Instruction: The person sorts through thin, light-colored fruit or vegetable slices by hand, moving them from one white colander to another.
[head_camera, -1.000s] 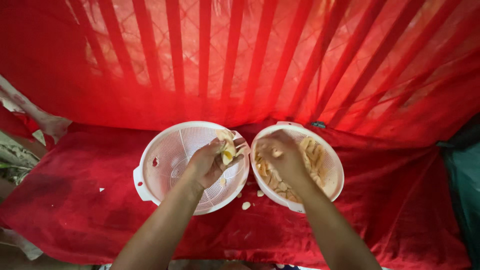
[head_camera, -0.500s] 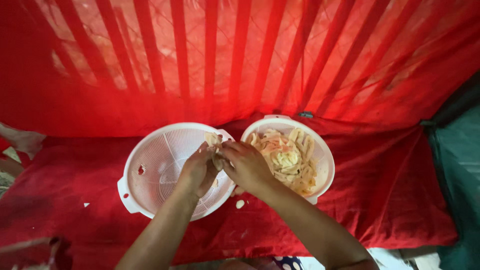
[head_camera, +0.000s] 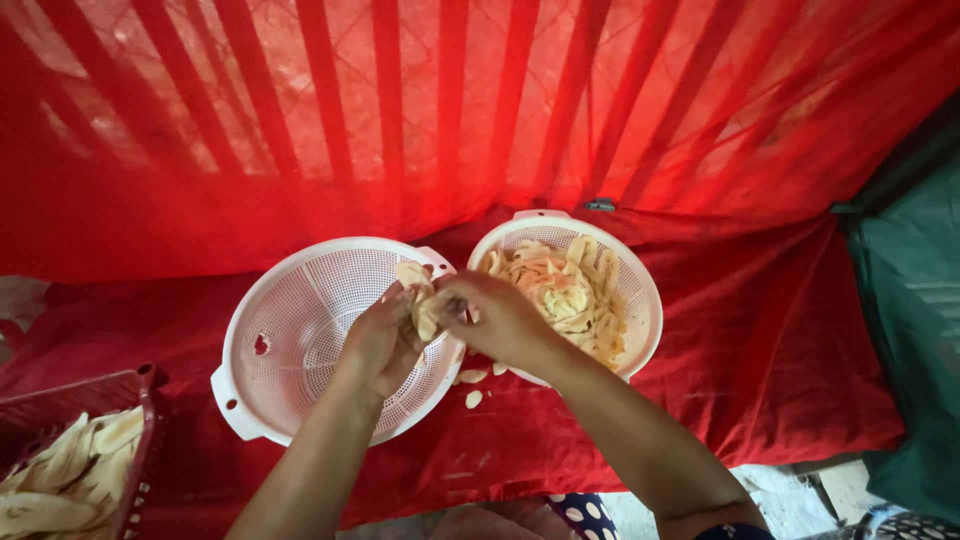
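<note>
1. Between two white colanders (head_camera: 300, 330), on the red cloth (head_camera: 780, 380), both hands meet.
2. Left hand (head_camera: 378, 345) and right hand (head_camera: 500, 320) have fingers pinching a pale slice (head_camera: 425, 318) above the left colander's rim.
3. It looks thin, light and brittle; best held gently by its edges.

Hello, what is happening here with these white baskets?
A person's left hand and right hand meet over the rim of the left colander, both holding pale slices. The right colander holds a heap of such slices. A few lie on the red cloth.
</note>
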